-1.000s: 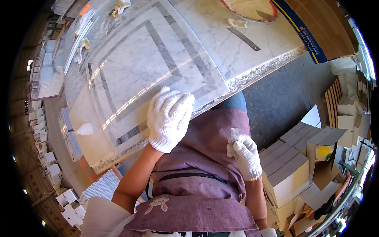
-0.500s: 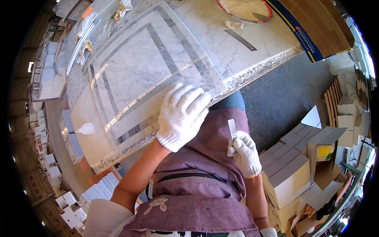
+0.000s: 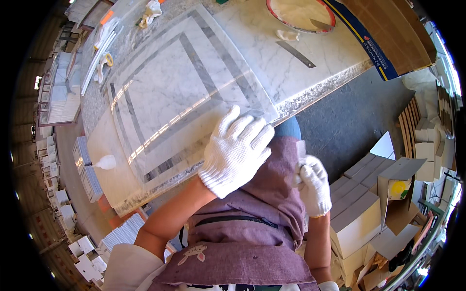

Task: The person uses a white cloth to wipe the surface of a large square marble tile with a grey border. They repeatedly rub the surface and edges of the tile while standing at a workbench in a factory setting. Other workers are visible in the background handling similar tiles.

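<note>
My left hand, in a white knit glove, lies with fingers stretched out at the near right corner of a marble panel. The panel is pale, with grey inlaid bands forming nested frames, and reflected light runs across it. To the right, in front of my apron, my gloved right hand is closed in a pinch. A small flat blade sticks up from it, pale and slightly blurred; the glove hides its lower end.
A metal ruler lies on the marble table, near a red-rimmed tub of pale paste. A cardboard box stands at its far right corner. A white bottle sits at left. Cartons are stacked at my right.
My left hand has slid rightward along the panel's near edge. My right hand, still pinching the blade, has moved right and slightly away from my body's middle.
</note>
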`<control>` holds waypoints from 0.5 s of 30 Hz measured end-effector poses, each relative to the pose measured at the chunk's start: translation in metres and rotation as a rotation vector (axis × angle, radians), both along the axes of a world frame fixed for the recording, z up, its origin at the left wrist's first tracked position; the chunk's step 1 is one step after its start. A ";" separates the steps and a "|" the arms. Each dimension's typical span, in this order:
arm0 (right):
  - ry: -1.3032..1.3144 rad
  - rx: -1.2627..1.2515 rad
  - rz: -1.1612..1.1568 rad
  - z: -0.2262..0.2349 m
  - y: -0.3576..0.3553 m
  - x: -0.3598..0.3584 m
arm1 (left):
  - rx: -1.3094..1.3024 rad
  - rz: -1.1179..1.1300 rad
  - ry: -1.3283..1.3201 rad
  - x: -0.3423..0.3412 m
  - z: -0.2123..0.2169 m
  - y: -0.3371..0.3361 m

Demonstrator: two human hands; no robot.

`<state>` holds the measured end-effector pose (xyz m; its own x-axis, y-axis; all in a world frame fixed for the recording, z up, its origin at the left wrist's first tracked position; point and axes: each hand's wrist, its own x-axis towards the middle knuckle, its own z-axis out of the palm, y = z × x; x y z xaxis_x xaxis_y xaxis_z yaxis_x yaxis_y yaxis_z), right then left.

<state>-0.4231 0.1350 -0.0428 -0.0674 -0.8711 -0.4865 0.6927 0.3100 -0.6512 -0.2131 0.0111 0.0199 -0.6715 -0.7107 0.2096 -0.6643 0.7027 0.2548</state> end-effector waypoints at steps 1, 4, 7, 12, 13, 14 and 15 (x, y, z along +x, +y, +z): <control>0.043 -0.016 -0.028 0.007 -0.009 -0.009 | 0.006 -0.019 0.033 0.004 0.000 0.005; 0.376 -0.086 -0.126 0.029 -0.049 -0.030 | 0.004 -0.036 0.169 0.022 -0.010 0.024; 0.683 -0.237 -0.161 0.059 -0.096 -0.048 | 0.028 0.070 0.260 0.040 -0.013 0.045; 1.078 -0.322 -0.188 0.101 -0.189 -0.048 | 0.080 0.194 0.335 0.062 -0.009 0.070; 1.160 -0.322 -0.160 0.099 -0.206 -0.047 | 0.125 0.205 0.336 0.068 -0.009 0.074; 1.279 -0.350 -0.127 0.089 -0.220 -0.053 | 0.129 0.251 0.360 0.075 -0.008 0.077; 1.396 -0.406 -0.156 0.078 -0.233 -0.057 | 0.135 0.297 0.383 0.080 -0.008 0.079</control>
